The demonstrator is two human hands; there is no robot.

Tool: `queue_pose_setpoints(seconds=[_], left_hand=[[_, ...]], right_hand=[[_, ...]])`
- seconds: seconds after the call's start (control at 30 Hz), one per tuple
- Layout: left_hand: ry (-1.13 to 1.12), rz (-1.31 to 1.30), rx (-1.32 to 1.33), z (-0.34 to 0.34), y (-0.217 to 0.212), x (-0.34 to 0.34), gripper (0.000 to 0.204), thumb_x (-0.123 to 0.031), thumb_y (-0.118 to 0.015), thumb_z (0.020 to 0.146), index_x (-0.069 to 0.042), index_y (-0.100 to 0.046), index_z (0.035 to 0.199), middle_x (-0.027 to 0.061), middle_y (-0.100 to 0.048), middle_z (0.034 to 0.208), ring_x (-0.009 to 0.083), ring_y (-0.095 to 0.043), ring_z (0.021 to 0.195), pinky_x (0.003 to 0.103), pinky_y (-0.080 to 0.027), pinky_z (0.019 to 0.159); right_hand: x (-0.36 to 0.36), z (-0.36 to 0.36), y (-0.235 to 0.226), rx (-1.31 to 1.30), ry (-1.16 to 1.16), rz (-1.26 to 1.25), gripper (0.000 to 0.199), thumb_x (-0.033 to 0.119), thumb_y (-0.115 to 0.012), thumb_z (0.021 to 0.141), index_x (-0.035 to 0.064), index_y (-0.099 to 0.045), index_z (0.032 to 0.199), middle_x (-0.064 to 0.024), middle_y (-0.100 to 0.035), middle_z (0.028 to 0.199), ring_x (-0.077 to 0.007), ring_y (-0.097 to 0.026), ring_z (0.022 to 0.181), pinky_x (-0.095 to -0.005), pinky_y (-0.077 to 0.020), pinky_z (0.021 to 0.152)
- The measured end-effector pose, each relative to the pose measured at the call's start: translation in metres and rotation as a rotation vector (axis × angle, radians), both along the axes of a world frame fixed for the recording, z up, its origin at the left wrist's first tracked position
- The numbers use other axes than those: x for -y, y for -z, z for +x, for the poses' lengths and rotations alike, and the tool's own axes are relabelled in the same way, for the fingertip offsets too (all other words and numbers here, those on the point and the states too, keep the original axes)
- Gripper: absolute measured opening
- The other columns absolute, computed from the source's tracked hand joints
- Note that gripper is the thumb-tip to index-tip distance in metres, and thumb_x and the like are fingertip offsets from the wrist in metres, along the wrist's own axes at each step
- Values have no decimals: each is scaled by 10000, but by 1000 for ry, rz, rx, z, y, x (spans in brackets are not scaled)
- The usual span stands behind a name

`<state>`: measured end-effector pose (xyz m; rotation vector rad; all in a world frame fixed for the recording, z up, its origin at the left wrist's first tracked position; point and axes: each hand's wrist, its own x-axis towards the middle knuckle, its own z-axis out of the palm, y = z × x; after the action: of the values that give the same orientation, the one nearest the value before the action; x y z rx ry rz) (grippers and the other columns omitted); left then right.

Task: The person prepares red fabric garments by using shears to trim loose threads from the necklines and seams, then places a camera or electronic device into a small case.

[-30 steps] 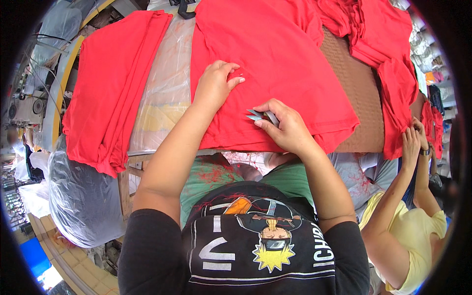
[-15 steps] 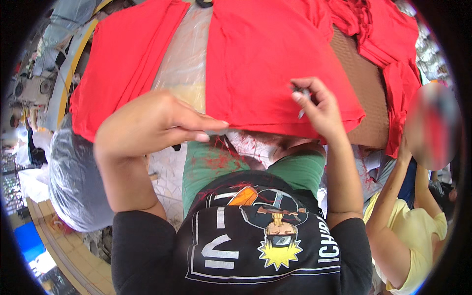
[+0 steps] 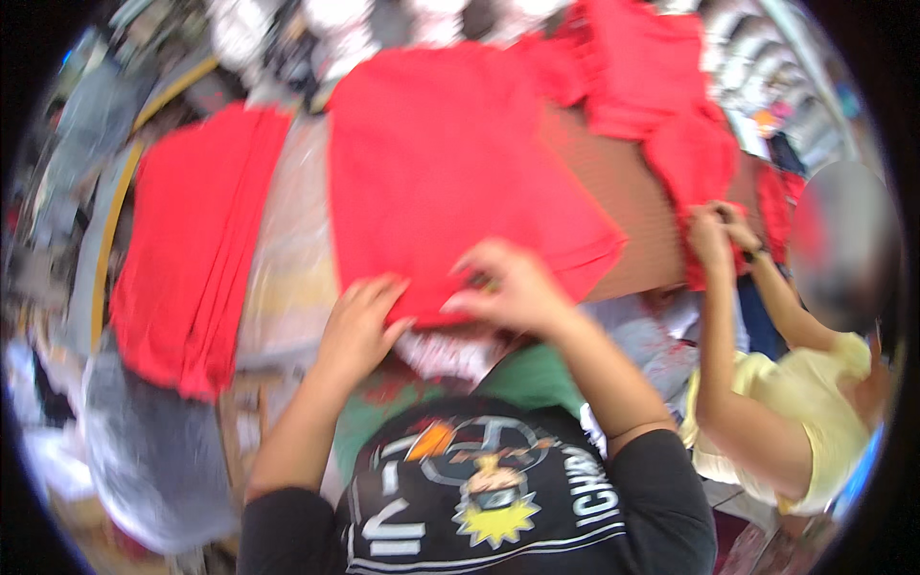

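Observation:
A large piece of red fabric (image 3: 441,172), perhaps a stack of several layers, lies in front of me on the table. At its near left corner my left hand (image 3: 355,331) touches the cloth, thumb and fingers apart. Over the near edge, my right hand (image 3: 513,292) is curled round small thread snips (image 3: 482,282), dark and mostly hidden by the fingers. Blur hides whether the snips touch the cloth. Red thread bits (image 3: 388,388) are scattered over my green-clad lap.
Folded red fabric (image 3: 192,249) lies to the left, beside a plastic-covered strip (image 3: 292,220). More red pieces (image 3: 642,86) lie on the brown surface (image 3: 623,192) at right. A person in yellow (image 3: 767,412) handles red cloth there. A plastic-wrapped bundle (image 3: 153,460) stands lower left.
My left hand has come down onto the cloth's near left corner. My right hand has moved left and down over the near edge with the snips. The view has shifted, showing more beyond the table.

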<state>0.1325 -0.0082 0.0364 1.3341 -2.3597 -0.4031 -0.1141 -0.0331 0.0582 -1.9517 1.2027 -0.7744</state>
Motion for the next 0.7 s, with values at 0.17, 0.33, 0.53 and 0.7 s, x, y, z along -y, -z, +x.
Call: queue_pose_setpoints(seconds=[0.17,0.33,0.53,0.7], left_hand=[[-109,-113,-160,-5,17,6,203,-170,-680,820,-46,-669,980,123,-665,934,291,-624,890,387,-491,827],[-395,-74,-553,-5,-4,16,204,-193,-554,946,-1,-623,954,153,-643,835,227,-622,789,338,-482,748],[-357,-158,-623,23,-35,18,226,-194,-521,974,16,-604,957,97,-603,805,133,-556,766,289,-462,719],[-241,50,-618,5,-33,30,217,-192,-579,938,11,-626,1002,119,-646,875,189,-623,821,299,-482,765]], right_hand=[[2,-2,16,-215,-117,-171,420,365,-756,722,82,-615,999,-118,-595,988,-331,-639,817,-434,-523,694],[11,-16,21,-468,112,-323,305,168,-661,743,98,-623,1037,-67,-614,1084,-288,-653,849,-407,-541,686],[20,-51,-53,159,144,439,184,-22,-634,792,42,-640,964,-11,-632,881,-91,-582,822,-268,-495,722],[38,-86,-26,297,139,251,71,77,-689,841,36,-650,883,67,-581,800,4,-508,758,-178,-439,678]])
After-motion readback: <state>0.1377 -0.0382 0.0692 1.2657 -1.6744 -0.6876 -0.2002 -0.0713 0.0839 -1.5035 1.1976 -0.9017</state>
